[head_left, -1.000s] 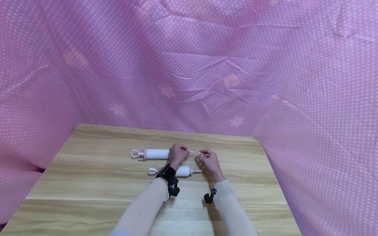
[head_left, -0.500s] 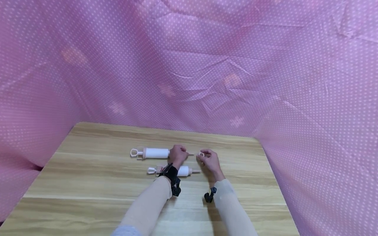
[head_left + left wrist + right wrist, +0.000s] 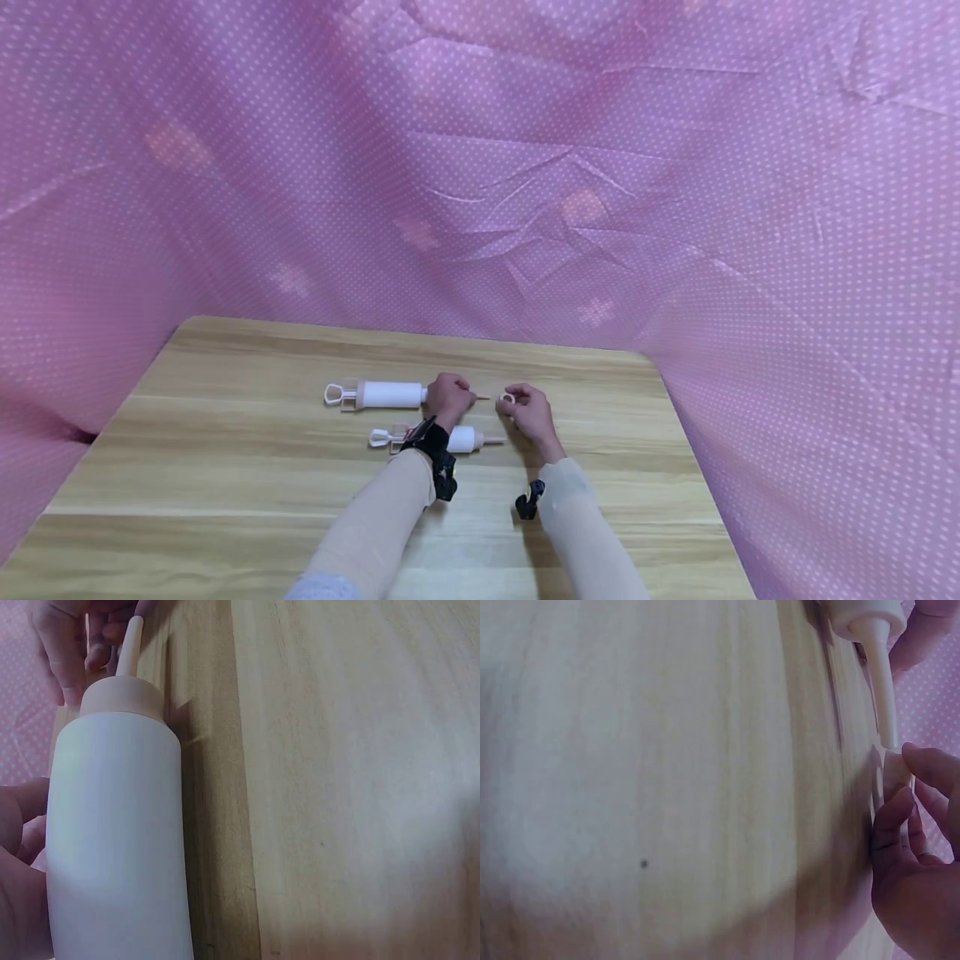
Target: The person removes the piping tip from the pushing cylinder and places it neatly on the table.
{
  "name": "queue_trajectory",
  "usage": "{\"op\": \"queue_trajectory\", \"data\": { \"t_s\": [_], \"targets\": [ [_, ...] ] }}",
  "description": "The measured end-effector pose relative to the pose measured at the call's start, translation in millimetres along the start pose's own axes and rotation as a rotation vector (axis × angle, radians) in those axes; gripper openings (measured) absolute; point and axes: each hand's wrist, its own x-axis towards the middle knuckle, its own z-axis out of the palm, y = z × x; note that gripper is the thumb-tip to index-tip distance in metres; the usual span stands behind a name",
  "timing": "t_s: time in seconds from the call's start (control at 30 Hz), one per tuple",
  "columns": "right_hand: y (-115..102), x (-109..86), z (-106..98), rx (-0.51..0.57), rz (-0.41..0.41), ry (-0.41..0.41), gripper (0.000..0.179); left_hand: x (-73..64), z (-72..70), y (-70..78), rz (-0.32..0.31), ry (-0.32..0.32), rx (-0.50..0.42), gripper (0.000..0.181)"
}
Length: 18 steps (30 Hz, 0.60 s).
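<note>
Two white syringe-like dispensers with plunger handles lie side by side, pointing right. At the front end of the far dispenser, my left hand grips it; its thin nozzle sticks out past the fingers. The left wrist crosses over the near dispenser, whose beige collar and nozzle show in the wrist views. My right hand pinches a small pale ring between thumb and fingers, just right of the far nozzle's tip and apart from it. The left fingers are partly hidden in the left wrist view.
Both dispensers lie on a wood-grain table. Pink dotted cloth hangs behind it and along both sides. Dark wrist cameras sit on the left wrist and the right wrist.
The head view has shifted slightly. Both hands keep nearly the same places, the left on the far dispenser's front end, the right with the ring.
</note>
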Motion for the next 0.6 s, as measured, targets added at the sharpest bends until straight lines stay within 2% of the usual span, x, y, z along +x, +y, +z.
{"op": "queue_trajectory", "data": {
  "t_s": [0.37, 0.6],
  "targets": [
    [0.2, 2.7, 4.1, -0.119, -0.068, 0.000, 0.031, 0.8, 0.8, -0.9, 0.012, 0.002, 0.039, 0.013],
    [-3.2, 1.4, 2.5, -0.106, -0.055, 0.013, 0.036, 0.8, 0.8, 3.6, 0.017, -0.024, 0.023, 0.022]
  ]
}}
